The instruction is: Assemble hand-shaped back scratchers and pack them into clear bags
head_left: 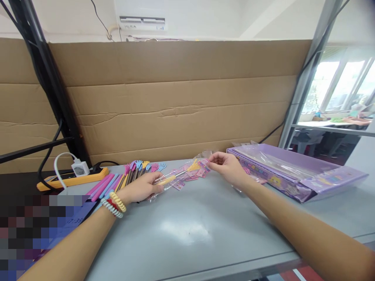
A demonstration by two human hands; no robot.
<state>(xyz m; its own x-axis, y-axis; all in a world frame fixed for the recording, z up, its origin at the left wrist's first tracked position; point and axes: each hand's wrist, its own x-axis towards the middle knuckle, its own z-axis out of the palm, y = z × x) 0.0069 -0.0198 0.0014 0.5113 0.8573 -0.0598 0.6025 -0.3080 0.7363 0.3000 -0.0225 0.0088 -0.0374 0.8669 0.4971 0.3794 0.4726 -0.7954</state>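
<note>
A yellow back scratcher (167,180) with a small hand-shaped head and a metal rod lies inside a clear plastic bag (179,176). My left hand (143,188) is closed on the near end of the bag, around the scratcher's handle. At the far end, my right hand (224,166) pinches a small pink card (204,163) at the bag's mouth. Beneath the bag, more pink cards (191,175) are scattered on the grey table. Beside my left hand lies a row of back scratchers (131,175) with pink, blue, yellow and purple hand heads, partly hidden by that hand.
On the right stands an open purple box (288,162) with clear plastic bags in it. An orange power strip (73,179) with a white charger (80,168) sits at the left. Cardboard (181,101) walls off the back, between metal posts.
</note>
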